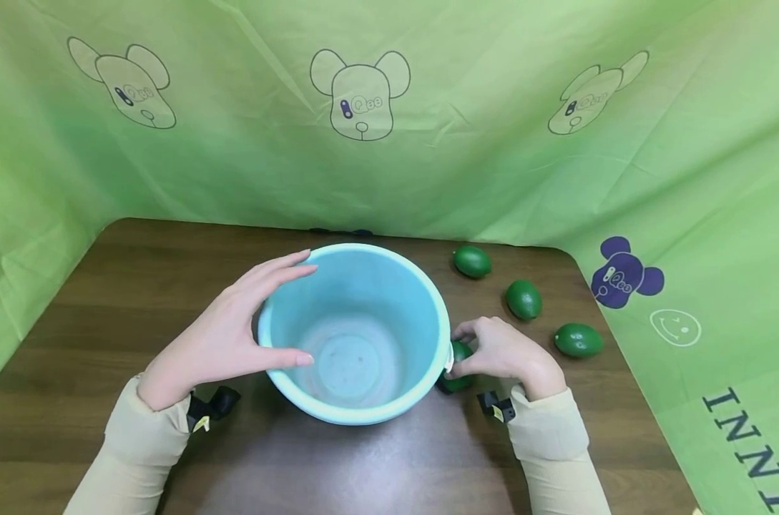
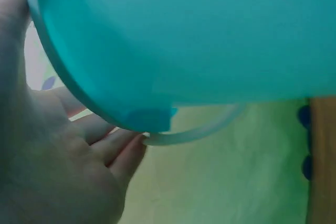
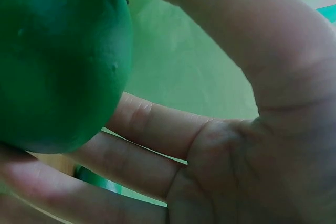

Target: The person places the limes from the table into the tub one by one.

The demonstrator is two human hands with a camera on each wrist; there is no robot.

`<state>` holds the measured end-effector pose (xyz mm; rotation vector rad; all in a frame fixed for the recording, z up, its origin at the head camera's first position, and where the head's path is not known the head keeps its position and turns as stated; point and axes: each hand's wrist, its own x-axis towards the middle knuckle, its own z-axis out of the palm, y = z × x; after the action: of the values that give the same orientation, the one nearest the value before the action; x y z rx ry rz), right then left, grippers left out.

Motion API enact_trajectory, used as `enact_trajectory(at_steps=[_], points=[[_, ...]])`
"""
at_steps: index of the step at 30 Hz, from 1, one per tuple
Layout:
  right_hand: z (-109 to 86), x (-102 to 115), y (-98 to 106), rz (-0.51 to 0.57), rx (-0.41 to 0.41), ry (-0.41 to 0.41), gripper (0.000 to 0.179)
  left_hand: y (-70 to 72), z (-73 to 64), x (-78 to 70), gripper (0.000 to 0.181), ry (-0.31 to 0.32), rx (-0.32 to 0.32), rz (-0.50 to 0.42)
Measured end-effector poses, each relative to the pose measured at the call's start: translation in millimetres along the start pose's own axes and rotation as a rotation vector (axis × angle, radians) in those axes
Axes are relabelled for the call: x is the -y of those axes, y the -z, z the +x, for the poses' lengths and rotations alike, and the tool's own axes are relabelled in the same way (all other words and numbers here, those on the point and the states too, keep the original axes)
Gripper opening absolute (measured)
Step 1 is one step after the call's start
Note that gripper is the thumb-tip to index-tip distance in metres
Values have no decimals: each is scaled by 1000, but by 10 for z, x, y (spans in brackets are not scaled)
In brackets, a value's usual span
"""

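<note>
A light blue bucket (image 1: pixel 353 409) stands upright in the middle of the table, and its inside is bare. My left hand (image 1: pixel 228 329) is at the bucket's left rim, fingers and thumb spread and mostly straight over the edge. In the left wrist view, fingertips lie beside the rim near the white handle (image 2: pixel 194 135). My right hand (image 1: pixel 501 350), close against the bucket's right side, holds a green lime (image 1: pixel 460 352) between thumb and fingers. The right wrist view shows this lime (image 3: pixel 58 61) large and near, with the fingers around it.
Three more limes lie on the wooden table (image 1: pixel 144 300) to the right: one at the back (image 1: pixel 471 262), a lime in the middle (image 1: pixel 523 299) and a lime near the right edge (image 1: pixel 578 340). A green printed cloth (image 1: pixel 363 186) hangs behind and beside the table.
</note>
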<state>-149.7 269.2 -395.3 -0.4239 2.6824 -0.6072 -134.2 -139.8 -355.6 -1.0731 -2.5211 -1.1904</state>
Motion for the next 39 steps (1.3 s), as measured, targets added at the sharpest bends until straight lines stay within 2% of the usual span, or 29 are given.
enact_trajectory(at_steps=[8,13,22,30,39], points=[[-23,9,-33,-7,4,2,53,18,-98,46,124,-23,59,7],[-14,4,-58,-4,18,7,51,-31,-172,44,138,-12,62,20],[-2,10,-83,1,23,39,48,-57,-205,33,143,1,42,34],[-4,43,-53,-27,18,50,48,-64,-196,15,148,-33,39,61],[-22,44,-23,-53,-17,64,41,-83,-125,23,149,-63,36,90]])
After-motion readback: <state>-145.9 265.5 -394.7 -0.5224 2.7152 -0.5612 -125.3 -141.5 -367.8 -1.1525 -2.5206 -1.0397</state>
